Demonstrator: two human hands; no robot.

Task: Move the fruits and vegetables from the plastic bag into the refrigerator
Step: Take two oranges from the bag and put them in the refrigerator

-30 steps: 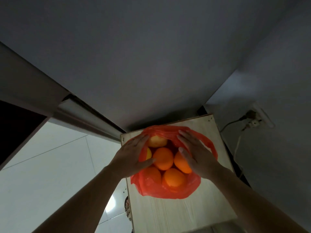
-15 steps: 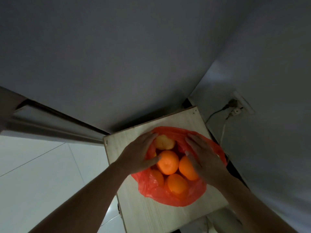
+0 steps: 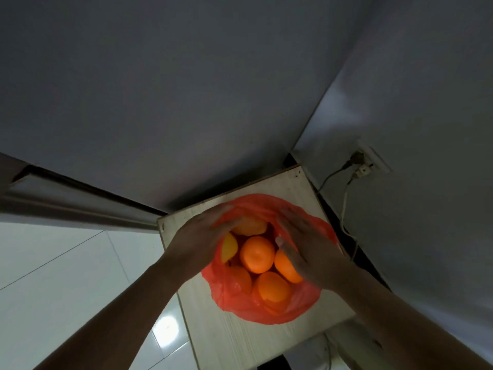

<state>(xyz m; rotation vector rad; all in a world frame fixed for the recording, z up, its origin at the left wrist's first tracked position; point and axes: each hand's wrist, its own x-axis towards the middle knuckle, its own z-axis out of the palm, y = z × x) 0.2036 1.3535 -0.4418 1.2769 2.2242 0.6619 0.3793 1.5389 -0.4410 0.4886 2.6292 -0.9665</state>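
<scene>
Oranges [image 3: 257, 254] lie in the red bag [image 3: 301, 303] on the wooden table [image 3: 240, 340], mouth upward — I see my left hand [image 3: 198, 240] and right hand [image 3: 309, 252] flat, fingers spread, on its rim.

One red plastic bag [image 3: 266, 308] sits on one wooden bench [image 3: 240, 340]. It holds four oranges [image 3: 257, 254] and two yellow fruits [image 3: 229, 247]. Two hands [image 3: 197, 241] reach in.
</scene>
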